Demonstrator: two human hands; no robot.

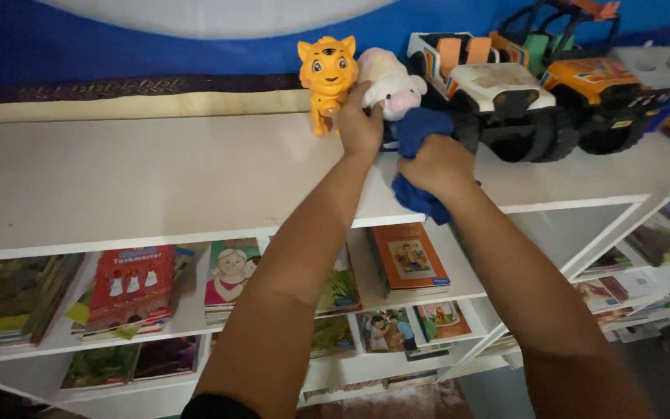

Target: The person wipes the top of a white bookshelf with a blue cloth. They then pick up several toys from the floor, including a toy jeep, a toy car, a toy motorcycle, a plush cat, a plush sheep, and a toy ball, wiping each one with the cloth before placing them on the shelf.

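Two bare hands at work on the top board of a white shelf unit [118, 186], smooth and matt.

Item 1: left hand [360, 124], fingers curled around the underside of a small plush animal [389, 81], cream with pink patches, soft and rounded, pale muzzle pointing to 3 o'clock. The toy is held at the rear of the shelf top, just above the board.

Item 2: right hand [436, 164], closed in a fist on a blue cloth [422, 132], crumpled and soft; one fold rises toward the plush at 11 o'clock, another hangs over the shelf's front edge at 6 o'clock.

Item 3: orange tiger figure [326, 74], hard glossy plastic, upright, just beside the left hand at 10 o'clock.

Item 4: white toy truck [498, 89], plastic, blocky, with large black ribbed tyres, at 2 o'clock from the right hand.

Item 5: orange toy truck [606, 85], same build, further toward 3 o'clock.

Item 6: picture books [409, 260], thin, with glossy covers, laid flat and overlapping on the lower shelves.

Item 7: blue wall [118, 46] behind.
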